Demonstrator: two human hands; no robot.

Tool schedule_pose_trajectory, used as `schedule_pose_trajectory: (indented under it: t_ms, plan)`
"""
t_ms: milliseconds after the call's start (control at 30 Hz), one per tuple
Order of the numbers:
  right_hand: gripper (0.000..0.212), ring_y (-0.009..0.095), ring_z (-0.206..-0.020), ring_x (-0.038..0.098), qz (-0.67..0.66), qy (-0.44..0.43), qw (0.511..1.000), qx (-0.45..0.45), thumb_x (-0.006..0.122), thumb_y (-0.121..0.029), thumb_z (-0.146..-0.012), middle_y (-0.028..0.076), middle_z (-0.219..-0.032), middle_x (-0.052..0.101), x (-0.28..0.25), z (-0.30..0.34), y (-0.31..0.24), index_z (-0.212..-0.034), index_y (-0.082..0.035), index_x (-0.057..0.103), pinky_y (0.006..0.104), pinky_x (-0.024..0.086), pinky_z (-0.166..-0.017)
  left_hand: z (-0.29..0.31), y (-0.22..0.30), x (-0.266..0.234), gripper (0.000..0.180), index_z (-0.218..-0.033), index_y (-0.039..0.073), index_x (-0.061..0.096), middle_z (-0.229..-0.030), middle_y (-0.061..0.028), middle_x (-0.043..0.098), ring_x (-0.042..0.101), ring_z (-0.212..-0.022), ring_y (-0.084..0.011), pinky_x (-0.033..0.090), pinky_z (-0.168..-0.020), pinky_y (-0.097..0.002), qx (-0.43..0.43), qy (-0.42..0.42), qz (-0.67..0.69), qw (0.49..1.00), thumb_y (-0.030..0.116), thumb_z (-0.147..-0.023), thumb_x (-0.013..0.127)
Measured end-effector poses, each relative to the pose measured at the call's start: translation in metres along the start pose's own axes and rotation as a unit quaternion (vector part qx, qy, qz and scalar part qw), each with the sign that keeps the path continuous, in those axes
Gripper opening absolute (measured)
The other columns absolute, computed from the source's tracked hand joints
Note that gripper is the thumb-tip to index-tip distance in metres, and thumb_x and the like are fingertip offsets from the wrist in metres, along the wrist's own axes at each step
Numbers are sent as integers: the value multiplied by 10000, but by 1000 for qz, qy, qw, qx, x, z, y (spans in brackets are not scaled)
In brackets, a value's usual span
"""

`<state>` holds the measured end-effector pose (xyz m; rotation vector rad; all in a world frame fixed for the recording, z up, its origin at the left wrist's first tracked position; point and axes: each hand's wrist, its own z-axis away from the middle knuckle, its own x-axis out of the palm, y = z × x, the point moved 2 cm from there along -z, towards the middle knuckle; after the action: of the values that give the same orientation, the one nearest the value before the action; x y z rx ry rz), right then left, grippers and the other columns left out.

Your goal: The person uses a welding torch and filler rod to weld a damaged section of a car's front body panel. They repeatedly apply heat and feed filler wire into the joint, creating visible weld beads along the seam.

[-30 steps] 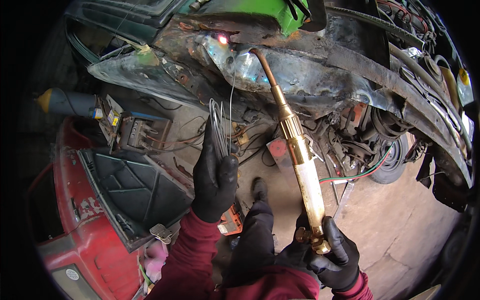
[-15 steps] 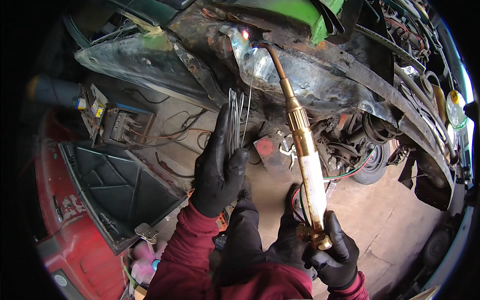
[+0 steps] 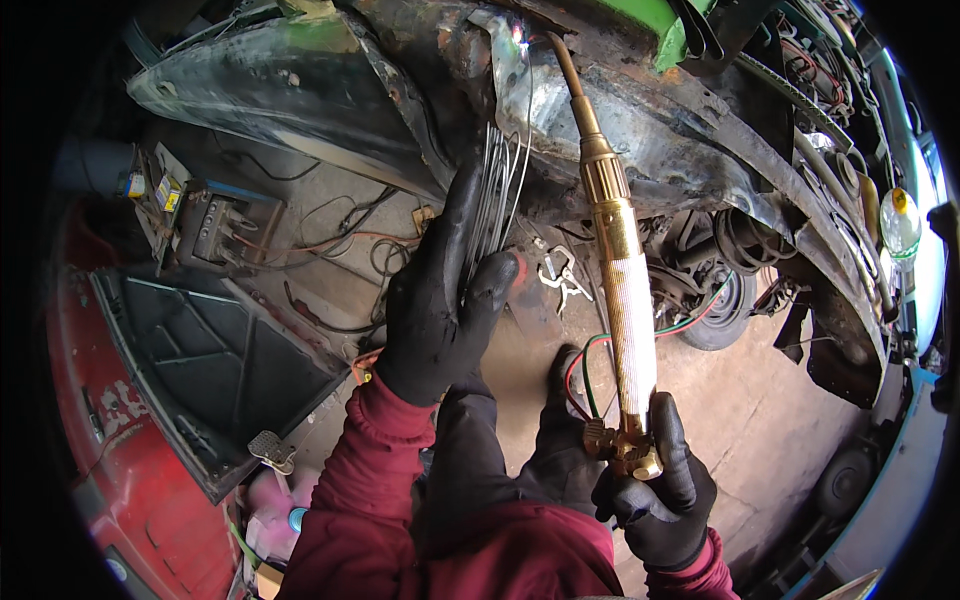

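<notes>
Left fingers (image 3: 492, 282) hold wire (image 3: 490, 190) | right fingers (image 3: 673, 450) grip torch (image 3: 627, 300) | glow (image 3: 518, 36) at upper edge of panel (image 3: 575, 118), work seemingly unfinished

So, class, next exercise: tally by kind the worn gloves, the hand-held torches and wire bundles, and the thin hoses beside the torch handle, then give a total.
Gloves (left glove, right glove): 2
Brass torch: 1
Wire bundle: 1
Hoses (red hose, green hose): 2
Total: 6
</notes>
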<state>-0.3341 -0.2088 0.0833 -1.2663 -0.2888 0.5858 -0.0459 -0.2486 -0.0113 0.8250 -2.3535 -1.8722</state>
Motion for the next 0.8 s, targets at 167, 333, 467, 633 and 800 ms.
schedule_pose_trajectory:
  t_ms: [167,333,467,633,800]
  plan:
    - [775,309,-1310,708,-3,11,1000,10,704,101,-972,267,-1538,623,5,0,-2,-1666,115,358,398,570,-1082,-2,0,-1,725,-1705,-37,342,-1670,-263,501,586,-1479,-373,496,-1165,-425,-3,1,-20,1000,187,-1086,647]
    - [802,297,-1318,699,-34,30,998,37,726,120,-944,263,-1587,591,9,4,-1,-1664,109,373,388,564,-1082,-3,2,-2,720,-1704,-34,345,-1664,-258,511,606,-1456,-368,515,-1143,-418,-6,2,-8,1000,178,-1085,644]
    - [838,257,-1107,698,-44,36,998,33,748,-30,-975,259,-1466,647,11,9,2,-1701,22,333,363,575,-916,-5,3,-3,718,-1702,-38,346,-1659,-258,518,606,-1461,-364,516,-1147,-416,-3,-2,-19,1000,181,-1087,645]
    - [920,205,-670,721,20,23,1000,1,767,-341,-1052,256,-1201,767,11,7,7,-1772,-128,236,333,598,-601,-6,6,-3,715,-1700,-43,346,-1659,-264,517,585,-1486,-360,501,-1167,-424,-16,-7,-18,1000,189,-1093,642]
    - [843,208,-685,729,80,-7,996,-41,705,-123,-1060,241,-1163,767,5,5,1,-1767,-96,247,337,602,-609,-1,0,-5,714,-1705,-45,334,-1672,-273,495,551,-1519,-363,474,-1197,-434,-6,-13,-28,1000,177,-1094,630]
